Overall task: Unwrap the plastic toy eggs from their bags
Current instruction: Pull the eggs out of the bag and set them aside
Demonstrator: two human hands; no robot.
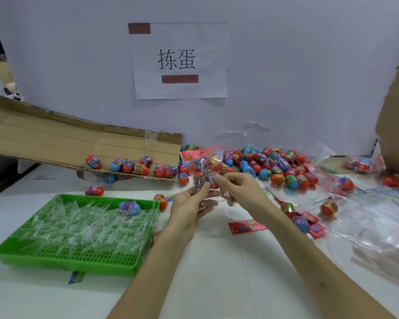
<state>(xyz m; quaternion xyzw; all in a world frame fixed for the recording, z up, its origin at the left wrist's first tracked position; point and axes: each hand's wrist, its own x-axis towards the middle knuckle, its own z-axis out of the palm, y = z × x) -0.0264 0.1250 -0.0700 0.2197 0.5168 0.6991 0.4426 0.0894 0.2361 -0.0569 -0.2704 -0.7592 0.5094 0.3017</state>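
Pinches clear crinkly plastic bag of red-and-blue toy eggs point(205, 168) above the white desk point(217, 261) with left hand point(189, 204) and right hand point(238, 188), probably light, slippery film, best gripped near its pink card header point(200, 154).

The eggs point(279, 166) are glossy plastic with printed labels. The bag point(203, 164) is clear, crinkled film, as are the shreds point(83, 222) in the tray point(78, 259), itself perforated green plastic. Behind the tray, the cardboard point(55, 139) is matt brown, the sign point(180, 61) plain paper. The tabletop point(205, 261) is smooth white.
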